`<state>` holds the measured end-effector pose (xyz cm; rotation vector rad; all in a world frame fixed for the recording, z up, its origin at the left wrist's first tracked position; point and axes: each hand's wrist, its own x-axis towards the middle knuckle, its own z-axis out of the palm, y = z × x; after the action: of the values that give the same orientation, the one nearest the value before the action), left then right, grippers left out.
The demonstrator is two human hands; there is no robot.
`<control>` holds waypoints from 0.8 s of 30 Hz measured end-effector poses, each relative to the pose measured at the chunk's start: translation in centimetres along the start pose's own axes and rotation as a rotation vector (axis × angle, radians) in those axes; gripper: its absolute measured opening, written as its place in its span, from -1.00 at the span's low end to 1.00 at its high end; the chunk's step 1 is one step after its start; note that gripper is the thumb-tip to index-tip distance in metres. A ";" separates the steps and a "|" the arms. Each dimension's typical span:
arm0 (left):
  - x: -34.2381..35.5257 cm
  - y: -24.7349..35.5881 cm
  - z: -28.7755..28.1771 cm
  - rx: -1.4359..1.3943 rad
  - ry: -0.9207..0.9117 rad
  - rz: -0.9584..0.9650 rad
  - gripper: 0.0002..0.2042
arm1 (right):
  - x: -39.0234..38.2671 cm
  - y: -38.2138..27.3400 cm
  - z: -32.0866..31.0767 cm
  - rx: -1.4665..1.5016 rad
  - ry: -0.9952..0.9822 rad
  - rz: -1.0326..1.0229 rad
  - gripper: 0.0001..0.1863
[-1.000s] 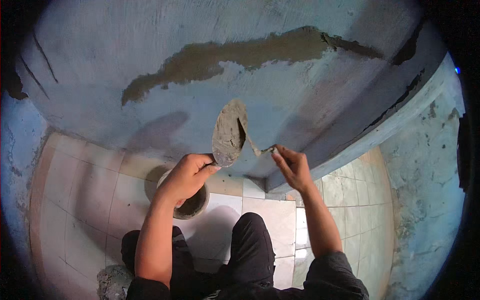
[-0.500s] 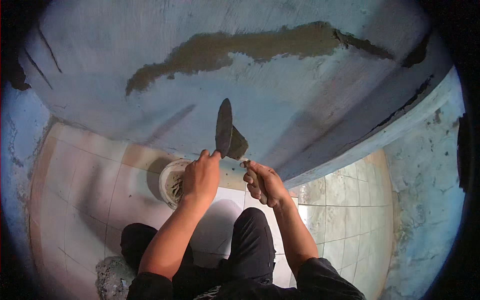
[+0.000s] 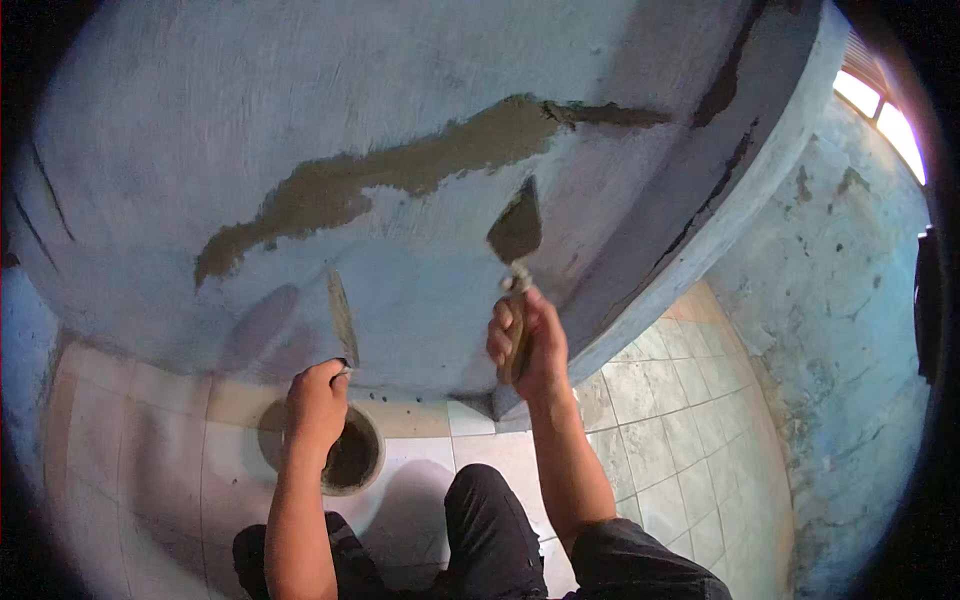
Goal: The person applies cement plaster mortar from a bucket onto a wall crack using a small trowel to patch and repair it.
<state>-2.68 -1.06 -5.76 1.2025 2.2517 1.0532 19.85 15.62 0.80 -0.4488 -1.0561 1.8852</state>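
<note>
Trowel (image 3: 518,222) is held in the right grip (image 3: 535,335), its handle wrapped by curled fingers, its long axis run upward from the fist and its pointed tip turned toward the patch (image 3: 420,165). The patch, a dark band, is spread on the blue wall (image 3: 600,180) beyond both grips, its own long axis slanted from lower left to upper right. The trowel's tip is placed just below the band's upper right part, with a strip of bare wall seen between them; whether the wall is touched by the blade cannot be told. The left grip (image 3: 318,405) is closed on the near end of a plate (image 3: 342,312), which is seen almost edge-on, leaned slightly left at its top and pointed toward the patch's lower left stretch. Plate and trowel are held well apart, with wall seen between them. Of the two grips, the right is set nearer to the patch. Beneath the left grip, a bucket (image 3: 360,488) is stood on the tiled floor (image 3: 650,400), partly covered by that arm.
</note>
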 end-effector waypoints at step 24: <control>0.6 -0.6 -0.8 -0.087 0.078 0.156 -0.83 | 12.3 -12.1 -1.9 -1.612 0.362 -1.040 -0.67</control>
<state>-3.87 -1.17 -5.67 1.3396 2.1728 1.2630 21.03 29.63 10.89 -0.8076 -1.8426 -0.2181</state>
